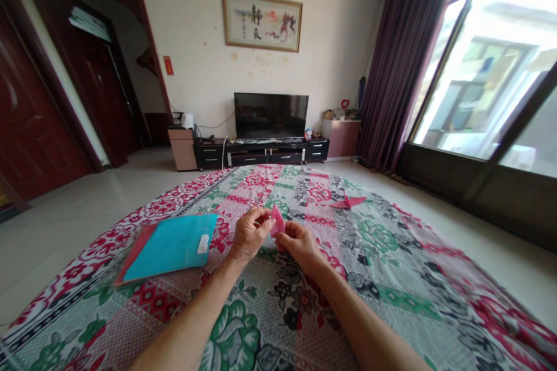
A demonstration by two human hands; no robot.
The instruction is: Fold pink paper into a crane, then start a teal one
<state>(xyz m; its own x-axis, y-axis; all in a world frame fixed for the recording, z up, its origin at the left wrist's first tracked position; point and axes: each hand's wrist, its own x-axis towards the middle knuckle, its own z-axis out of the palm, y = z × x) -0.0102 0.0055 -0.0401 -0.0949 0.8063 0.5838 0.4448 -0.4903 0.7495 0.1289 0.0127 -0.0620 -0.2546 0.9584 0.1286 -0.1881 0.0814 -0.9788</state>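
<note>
Between my two hands, above the middle of the table, is a small folded piece of pink paper [277, 221], its pointed end upward. My left hand [252, 233] pinches its left side between thumb and fingers. At the lower right of the paper, my right hand [300, 245] is closed on it with thumb and forefinger. The paper's lower part is partly covered by my fingers. Farther off to the right, a folded pink paper crane [348, 202] rests on the cloth, apart from both hands.
Left of my hands lies a stack of blue and red paper [174, 246] in a clear sleeve with a white label. A flowered tablecloth [235, 324] covers the round table. Beyond it stand a television [270, 116] on a low black cabinet [209, 155] and a purple curtain [395, 69].
</note>
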